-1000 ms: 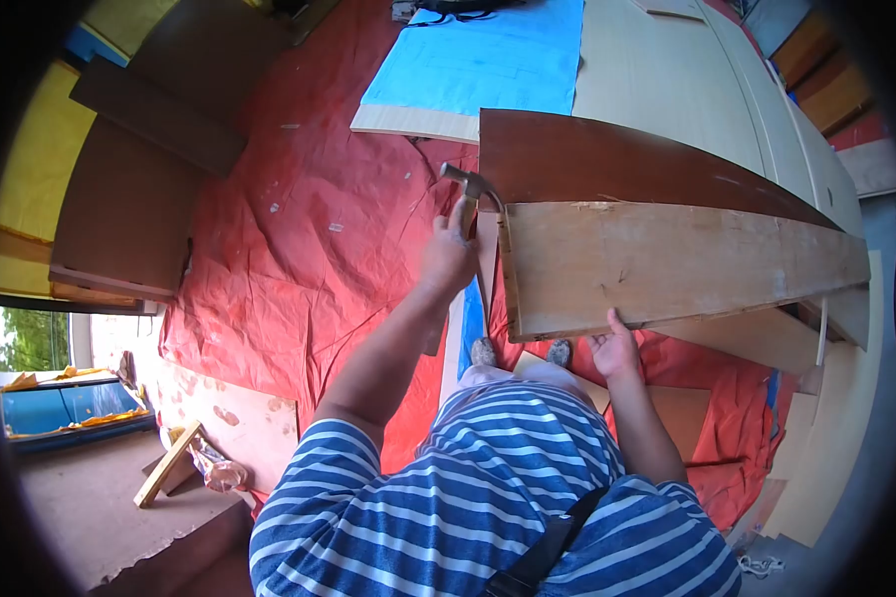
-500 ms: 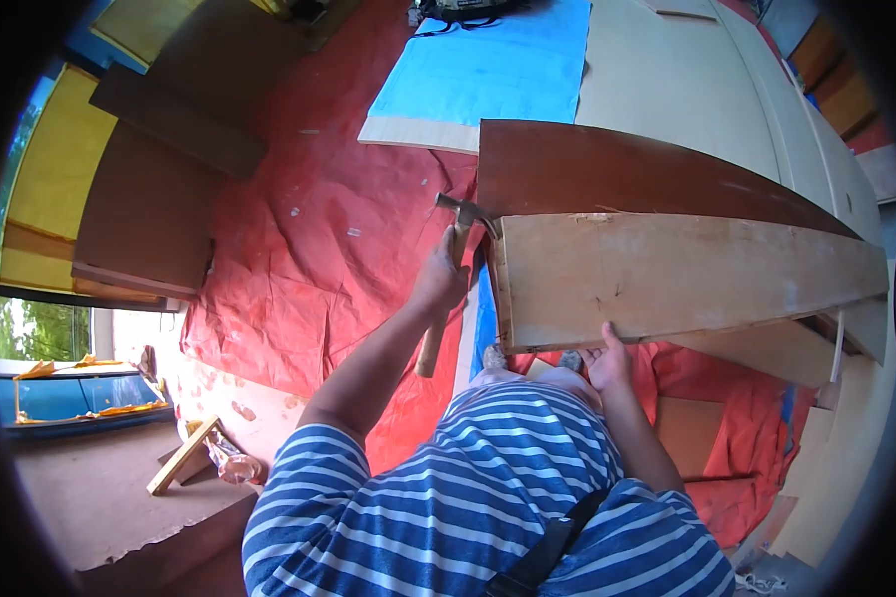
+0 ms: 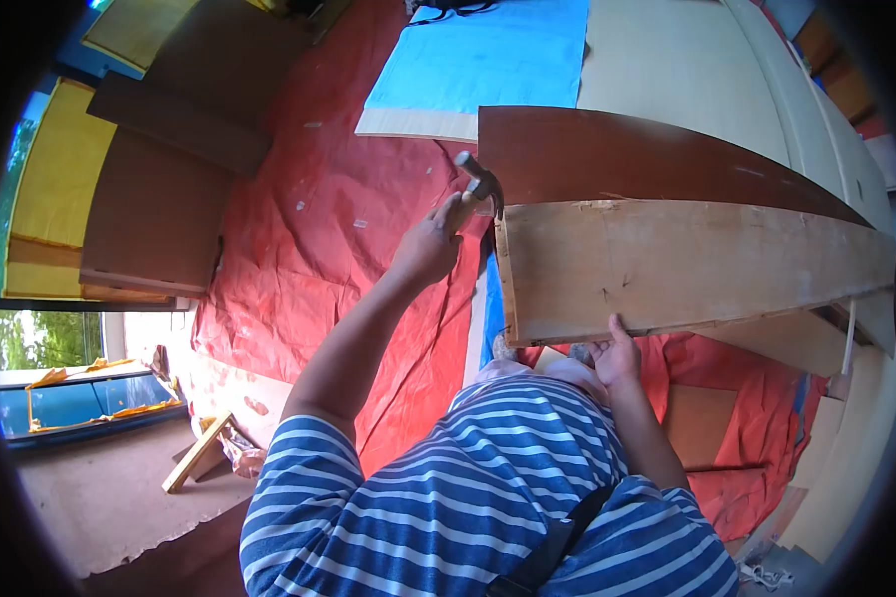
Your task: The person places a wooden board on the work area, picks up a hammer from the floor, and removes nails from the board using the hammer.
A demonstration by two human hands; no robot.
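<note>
The left hand [image 3: 431,245] squeezes a hammer [image 3: 482,183] beside the left end of a long sideways board [image 3: 687,261] that the right hand [image 3: 618,357] pinches.

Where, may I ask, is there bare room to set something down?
Mostly free: the creased red sheet between the dark brown boards and the left hand; free: the pale surface right of the blue sheet. Crowded: the left end of the plank, beside the hammer.
</note>
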